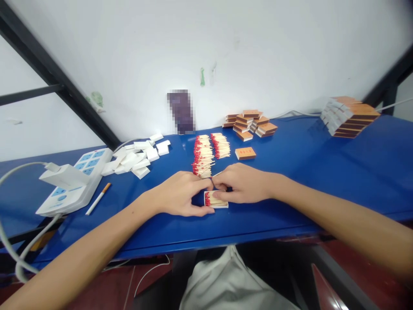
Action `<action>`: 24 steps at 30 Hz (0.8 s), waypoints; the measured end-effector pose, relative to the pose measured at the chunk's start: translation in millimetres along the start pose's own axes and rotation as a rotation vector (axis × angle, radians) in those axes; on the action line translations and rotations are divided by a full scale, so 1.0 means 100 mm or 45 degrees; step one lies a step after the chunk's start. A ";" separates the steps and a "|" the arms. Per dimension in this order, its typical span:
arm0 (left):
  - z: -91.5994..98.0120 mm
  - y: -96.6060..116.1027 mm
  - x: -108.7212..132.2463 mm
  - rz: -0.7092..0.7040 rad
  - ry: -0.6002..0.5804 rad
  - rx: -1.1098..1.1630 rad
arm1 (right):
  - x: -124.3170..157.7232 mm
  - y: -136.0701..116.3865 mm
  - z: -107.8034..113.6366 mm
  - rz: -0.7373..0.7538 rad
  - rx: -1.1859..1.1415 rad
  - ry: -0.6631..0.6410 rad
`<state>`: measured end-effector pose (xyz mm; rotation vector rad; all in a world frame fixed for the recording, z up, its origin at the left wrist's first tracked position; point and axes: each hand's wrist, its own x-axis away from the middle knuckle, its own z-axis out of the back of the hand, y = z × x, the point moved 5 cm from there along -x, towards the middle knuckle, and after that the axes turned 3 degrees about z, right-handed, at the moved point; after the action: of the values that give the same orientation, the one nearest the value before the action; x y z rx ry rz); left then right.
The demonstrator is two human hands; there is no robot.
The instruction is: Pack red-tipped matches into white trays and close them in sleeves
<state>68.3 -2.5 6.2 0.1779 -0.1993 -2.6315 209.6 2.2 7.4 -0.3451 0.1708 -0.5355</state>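
A small white matchbox tray (217, 200) filled with red-tipped matches lies on the blue table (322, 172) near its front edge. My left hand (180, 193) rests at the tray's left end, fingers curled against it. My right hand (241, 184) is closed over the tray's top and right side, fingertips pinching at the matches. Just behind my hands lie two heaps of loose red-tipped matches (209, 153). A single closed orange matchbox (245, 153) lies to the right of the heaps.
Several empty white trays (138, 157) are piled at back left, next to a white power strip (74, 181) with a plug and cable. A cigarette (98, 198) lies beside it. Orange matchboxes (250, 122) are stacked at the back, and a taller stack (348, 116) stands far right.
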 end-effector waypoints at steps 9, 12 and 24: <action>0.00 0.00 0.00 -0.016 0.015 -0.008 | -0.01 0.01 -0.01 0.040 0.008 0.005; 0.00 0.01 0.00 -0.014 0.010 -0.005 | 0.00 0.01 0.00 0.028 0.005 0.010; 0.00 0.00 0.00 -0.002 0.009 0.002 | -0.01 0.01 0.00 0.043 0.039 0.056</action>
<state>68.3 -2.4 6.6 0.1876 -0.1993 -2.6321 209.5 3.7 6.7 -0.3002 0.2100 -0.5121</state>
